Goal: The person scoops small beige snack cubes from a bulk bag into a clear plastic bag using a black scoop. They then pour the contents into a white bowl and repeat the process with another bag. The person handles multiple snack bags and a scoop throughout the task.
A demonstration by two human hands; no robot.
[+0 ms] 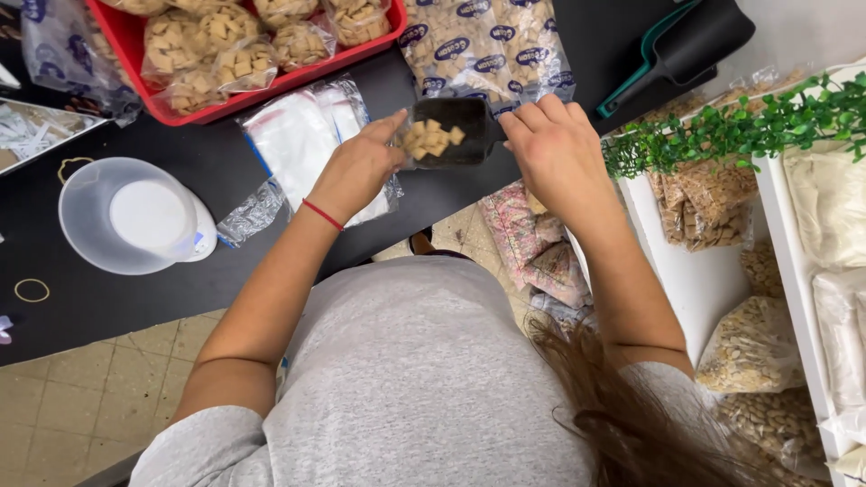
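Above the black desk (135, 307), my right hand (559, 153) closes its grip on the handle end of a black scoop (451, 131) loaded with tan cereal squares (431, 137). The scoop's long axis runs sideways, its open end toward my left hand (361, 167), whose fingers pinch a clear bag (397, 126) at the mouth. A stack of clear empty bags (298, 135) lies just below; a red tray (271, 86) of filled bags sits beyond, a large blue-labelled cereal sack (487, 45) beside it.
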